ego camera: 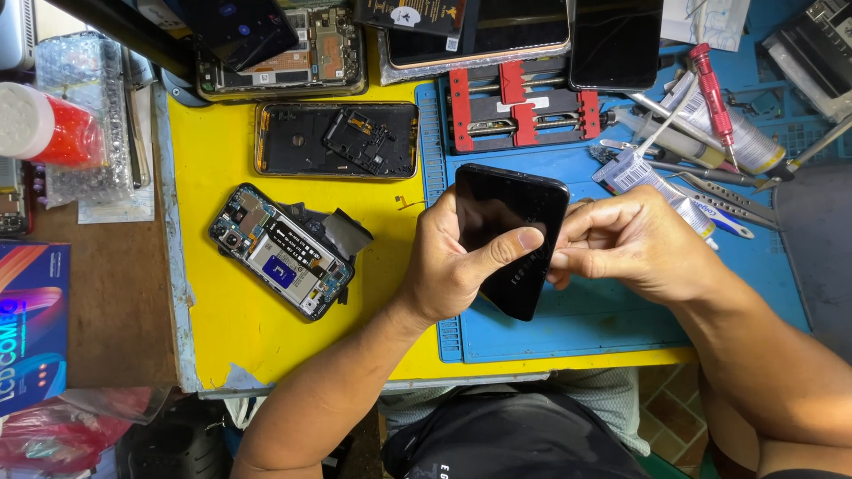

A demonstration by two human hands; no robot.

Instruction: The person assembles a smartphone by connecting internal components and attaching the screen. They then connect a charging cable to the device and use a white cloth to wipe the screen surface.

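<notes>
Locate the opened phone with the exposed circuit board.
In the head view, the opened phone with exposed circuit board lies tilted on the yellow mat, left of the left hand and below the black phone frame.

The yellow-topped workbench [231, 328] carries a blue work mat [612, 324], an opened phone chassis [282, 250], a black rear frame [335, 139] and a red-clamped fixture [522, 111].

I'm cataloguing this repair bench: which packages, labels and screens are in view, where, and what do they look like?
Black phone screen panel: held in both hands, left hand and right hand, glossy, dark.
Printed box: far left edge, blue with orange and pink swirls.
Adhesive tube: right of the hands, white with a barcode label.
Dark phone screen: top centre-right, black rectangle.
Bubble wrap bag: top left, clear.
</notes>
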